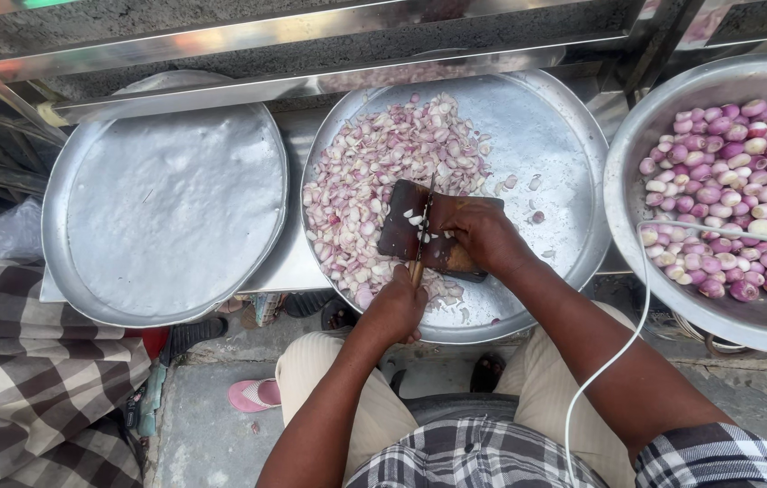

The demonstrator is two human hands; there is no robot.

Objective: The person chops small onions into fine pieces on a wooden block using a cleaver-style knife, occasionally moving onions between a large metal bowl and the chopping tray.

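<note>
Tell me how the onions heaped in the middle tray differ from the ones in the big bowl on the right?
The onions in the middle tray are chopped into small pale pink pieces, while the onions in the bowl are whole, peeled and rounded. The chopped ones lie spread over the flat tray beside the dark cutting board; the whole ones are piled in the deep bowl. The whole ones look a deeper purple. Both are small onions in metal vessels.

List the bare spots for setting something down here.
Left tray is bare throughout. Middle tray is free at its right half, beside the chopped pile. Crowded: the board under both hands, and the bowl of onions.
</note>
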